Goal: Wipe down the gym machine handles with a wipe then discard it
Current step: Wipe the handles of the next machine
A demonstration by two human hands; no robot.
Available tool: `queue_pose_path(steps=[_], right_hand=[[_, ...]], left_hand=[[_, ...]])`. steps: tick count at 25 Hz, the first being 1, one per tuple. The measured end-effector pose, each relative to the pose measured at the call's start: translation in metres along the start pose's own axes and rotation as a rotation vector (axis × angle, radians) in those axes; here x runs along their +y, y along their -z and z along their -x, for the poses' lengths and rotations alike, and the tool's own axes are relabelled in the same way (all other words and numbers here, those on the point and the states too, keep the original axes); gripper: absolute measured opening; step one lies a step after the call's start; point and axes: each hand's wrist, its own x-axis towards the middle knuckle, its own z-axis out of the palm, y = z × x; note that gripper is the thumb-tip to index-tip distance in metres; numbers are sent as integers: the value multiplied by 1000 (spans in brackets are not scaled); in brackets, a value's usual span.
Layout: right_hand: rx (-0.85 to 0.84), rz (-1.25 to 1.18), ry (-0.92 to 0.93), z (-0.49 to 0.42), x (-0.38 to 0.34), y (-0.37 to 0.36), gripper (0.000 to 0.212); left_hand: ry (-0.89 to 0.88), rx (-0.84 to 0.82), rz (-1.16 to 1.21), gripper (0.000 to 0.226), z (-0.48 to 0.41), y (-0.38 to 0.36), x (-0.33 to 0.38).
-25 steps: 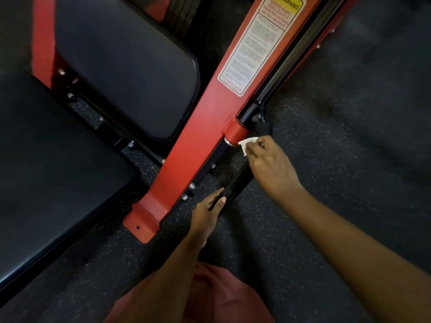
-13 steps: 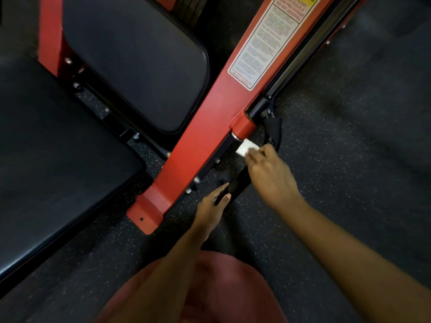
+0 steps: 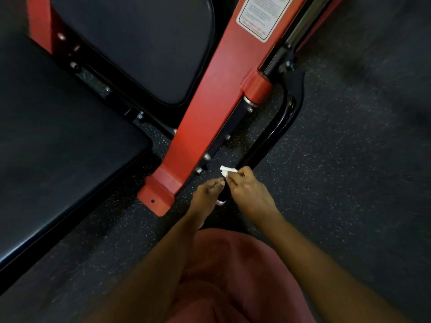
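A black curved handle bar (image 3: 275,134) runs down from the red machine arm (image 3: 210,108) to its end near my hands. My right hand (image 3: 247,192) grips the lower part of the handle with a small white wipe (image 3: 227,170) pinched under its fingers; a bit of the wipe sticks out to the left. My left hand (image 3: 205,194) rests against the handle's end from the left, fingers fairly straight. The handle's tip shows between the two hands.
A black padded seat (image 3: 58,148) fills the left side and a black back pad (image 3: 140,43) lies above it. A warning label (image 3: 261,12) sits on the red arm. Dark speckled rubber floor (image 3: 338,183) spreads to the right. My pink-clad knee (image 3: 233,276) is below.
My right hand slid the wipe down the handle from near the red collar to the lower end, close beside my left hand. The view shifted, so the machine looks larger.
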Motion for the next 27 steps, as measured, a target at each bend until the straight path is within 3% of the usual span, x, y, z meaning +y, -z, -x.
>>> queue_pose_path(steps=[2, 6, 8, 10, 13, 17, 20, 23, 25, 27], right_hand=[[91, -23, -9, 3, 1, 6, 41], [443, -26, -86, 1, 16, 8, 45], [455, 2, -27, -3, 11, -14, 40], [457, -22, 21, -5, -2, -41, 21], [324, -151, -64, -3, -21, -70, 36], [186, -417, -121, 3, -35, -85, 36], [447, -549, -270, 21, -38, -80, 37], [907, -799, -781, 27, -40, -68, 39], [1040, -991, -962, 11, -43, -52, 36], [1106, -1123, -979, -13, -49, -44, 39]], left_hand=[[10, -14, 1, 29, 3, -2, 0], [74, -7, 82, 33, 6, -1, 0], [90, 12, 186, 25, 8, 2, 1], [102, 37, 214, 21, 10, 5, -1], [91, 60, 203, 22, 8, 14, -8], [98, 78, 146, 32, 5, 16, 2], [31, 33, 71, 32, 5, 14, 14], [-28, -6, 2, 30, 1, 9, 20], [-47, -29, 1, 29, 1, 5, 21], [-42, -54, 9, 28, -1, 2, 18]])
